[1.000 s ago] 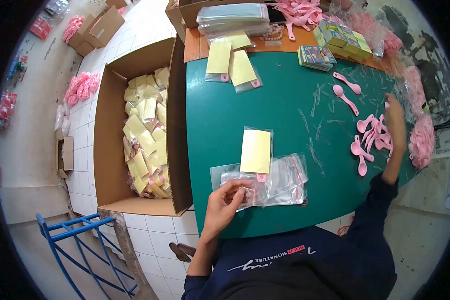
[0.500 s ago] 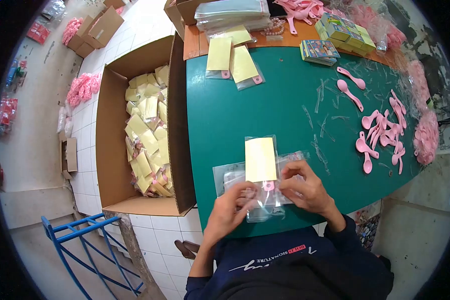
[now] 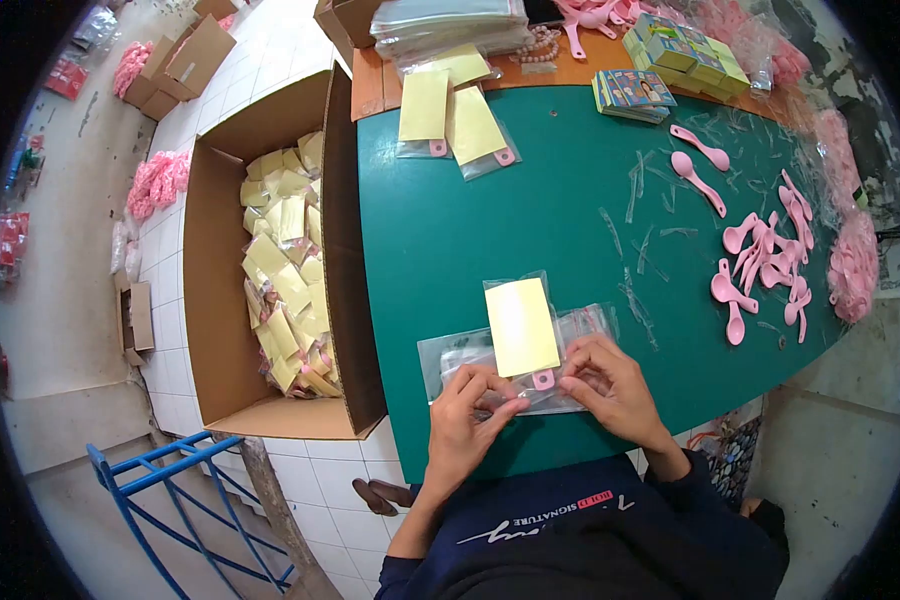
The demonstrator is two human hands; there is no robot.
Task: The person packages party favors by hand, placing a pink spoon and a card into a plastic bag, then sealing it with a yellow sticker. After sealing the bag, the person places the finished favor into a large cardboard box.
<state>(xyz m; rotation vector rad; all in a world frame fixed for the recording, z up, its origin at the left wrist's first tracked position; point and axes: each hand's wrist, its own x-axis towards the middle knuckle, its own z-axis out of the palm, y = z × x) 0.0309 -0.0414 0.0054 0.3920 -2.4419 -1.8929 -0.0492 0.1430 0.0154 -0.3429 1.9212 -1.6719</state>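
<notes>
Clear plastic pouch [image 3: 522, 325], holding a yellow card and a pink spoon, is lying on the green table [image 3: 530, 200] near its front edge. Your left hand [image 3: 475, 405] and right hand [image 3: 610, 385] are both pinching its near end, where a second ago your right was reaching among the pink spoons [image 3: 722, 290]. Empty zip bags [image 3: 440, 355] are lying beneath; the cardboard box [image 3: 210, 250] on your left is holding yellow-card packets [image 3: 285, 285].
</notes>
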